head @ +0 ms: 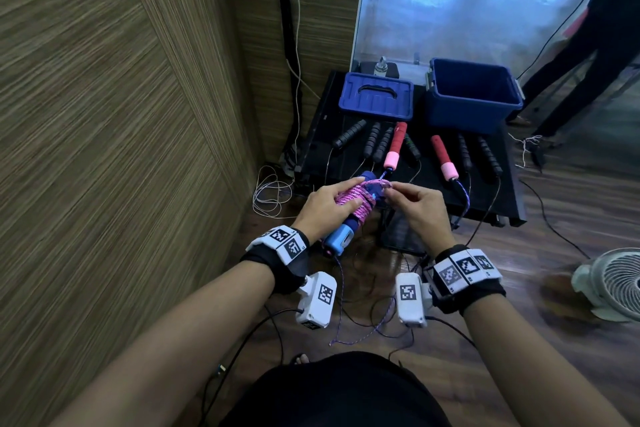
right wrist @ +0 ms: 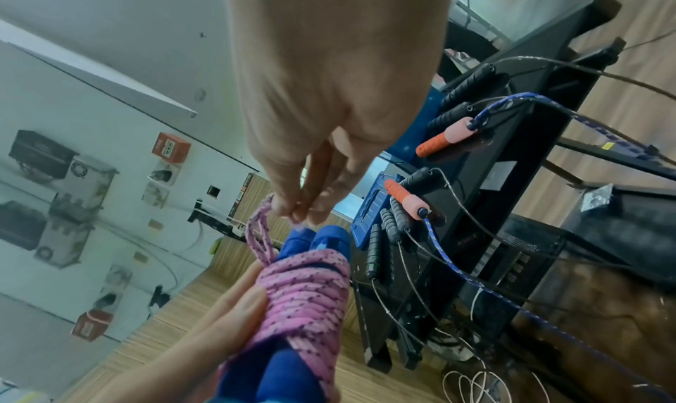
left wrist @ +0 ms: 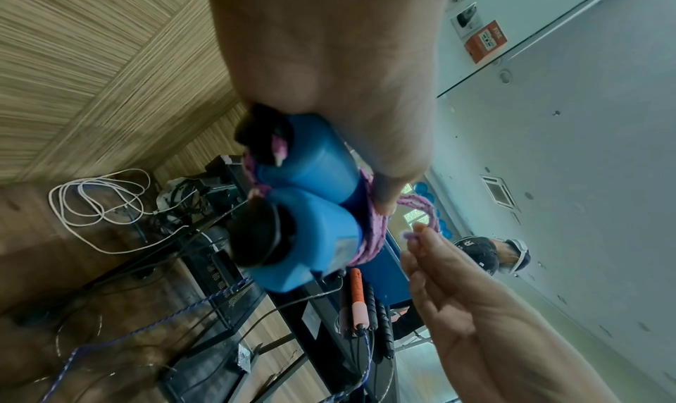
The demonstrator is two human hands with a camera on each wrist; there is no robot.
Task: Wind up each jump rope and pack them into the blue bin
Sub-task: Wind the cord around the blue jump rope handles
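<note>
My left hand [head: 325,206] grips a pair of blue jump rope handles [head: 341,236] with pink rope [right wrist: 303,290] wound tightly around them. My right hand [head: 414,204] pinches a loop of that pink rope [right wrist: 258,230] at the top end of the bundle. The blue bin [head: 472,94] stands open at the back right of the black table [head: 491,198]. Its lid [head: 376,95] lies to its left. On the table lie two red and pink handles [head: 394,146] joined by a blue rope [right wrist: 475,282], and several black handles [head: 349,133] with thin cables.
A wood-grain wall [head: 121,114] runs along the left. White cable [head: 272,196] coils on the floor by the table's left corner. A white fan [head: 613,282] sits on the floor at the right. Another person [head: 602,35] stands at the far right.
</note>
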